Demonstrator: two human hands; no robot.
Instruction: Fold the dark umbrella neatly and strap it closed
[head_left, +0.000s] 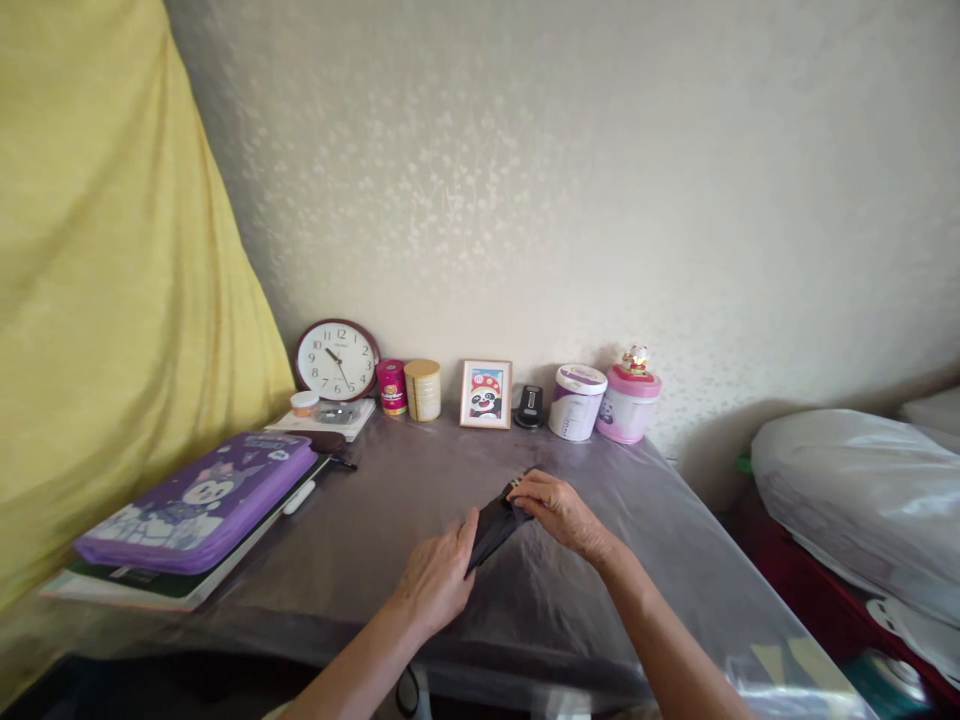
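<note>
Over the middle of the table, a slim black folded item point(493, 535) is held at a slant, its far end pointing up and right. It looks like dark fabric, with small light bits at the far end; its exact kind cannot be made out. My left hand point(439, 580) is closed around the near end, thumb on top. At the far end, my right hand point(553, 508) is closed with fingertips pinching a dark flap or edge. The fingers cover part of the item there.
Along the wall stand a clock point(337, 360), a pink tin point(391, 388), a yellow tin point(424, 390), a framed panda picture point(486, 394), a small black device point(529, 408) and two tubs point(576, 402). A purple case point(202, 500) lies on books at left. The tabletop point(360, 540) has a shiny cover.
</note>
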